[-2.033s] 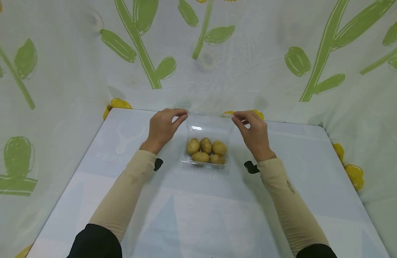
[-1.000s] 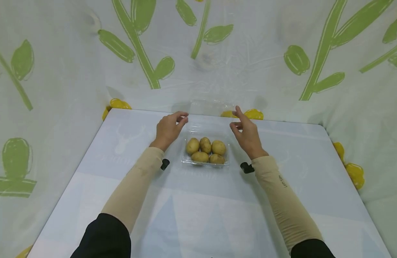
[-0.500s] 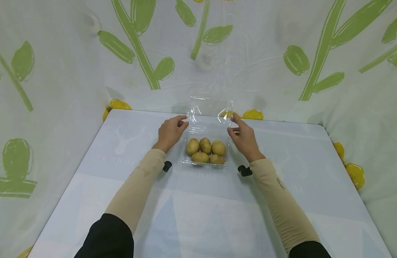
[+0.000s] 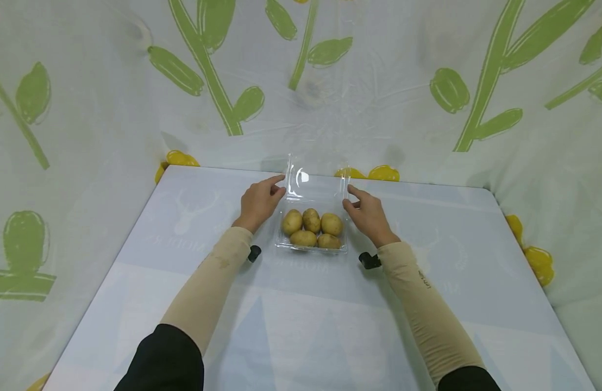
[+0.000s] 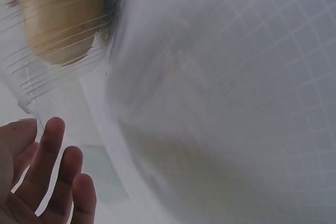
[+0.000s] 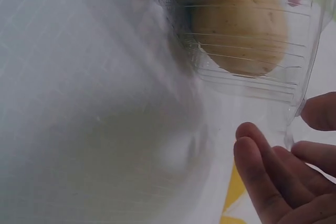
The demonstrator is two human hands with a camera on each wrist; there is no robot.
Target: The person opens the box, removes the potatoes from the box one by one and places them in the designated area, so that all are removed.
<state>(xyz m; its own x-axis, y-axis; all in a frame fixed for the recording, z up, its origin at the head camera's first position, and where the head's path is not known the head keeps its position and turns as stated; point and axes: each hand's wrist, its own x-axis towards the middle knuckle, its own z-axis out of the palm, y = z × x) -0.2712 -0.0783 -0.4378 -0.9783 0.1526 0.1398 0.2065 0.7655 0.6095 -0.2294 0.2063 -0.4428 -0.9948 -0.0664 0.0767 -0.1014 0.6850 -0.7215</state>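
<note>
Two hands: we are flanking the clear clamshell box (image 4: 312, 231), which is sitting mid-table on the pale table (image 4: 301, 326), straight ahead of us.
Left hand (image 4: 258, 202): we are pinching the left edge of the raised lid (image 4: 317, 182) with thumb and forefinger; the other fingers are hanging loose.
Right hand (image 4: 368, 213): we are touching the lid's right edge with the forefinger tip; whether the thumb is closing on it, we cannot tell.
Lid: it is standing nearly upright at the far rim (hinged there, it seems), its long axis running left to right between our hands.
Potatoes (image 4: 311, 228): five are lying uncovered in the base, nearer us than the lid.
Nearer hand: neither; both are sitting about equally close.
</note>
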